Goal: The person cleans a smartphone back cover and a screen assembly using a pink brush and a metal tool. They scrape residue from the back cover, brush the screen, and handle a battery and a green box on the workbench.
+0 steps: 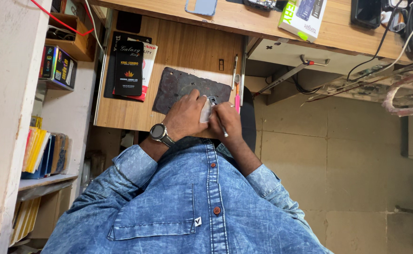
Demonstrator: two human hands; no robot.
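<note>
My left hand [184,117], with a dark wristwatch [159,132] on it, grips a small light-coloured device [207,109] and holds it over a dark worn work mat [178,84] on a wooden pull-out shelf [121,113]. My right hand [227,120] is closed around a thin metal tool [221,128], and its fingertips meet the top of the device. Most of the device is hidden by both hands, which touch each other just beyond my blue denim shirt [192,207].
A black box [129,68] lies on red-and-white packets left of the mat. Thin tools [237,91], one with a pink handle, lie at the shelf's right edge. The desk above holds a white-green box [303,16], a phone case [201,6] and cables [395,42]. Wall shelves [46,150] stand left, tiled floor right.
</note>
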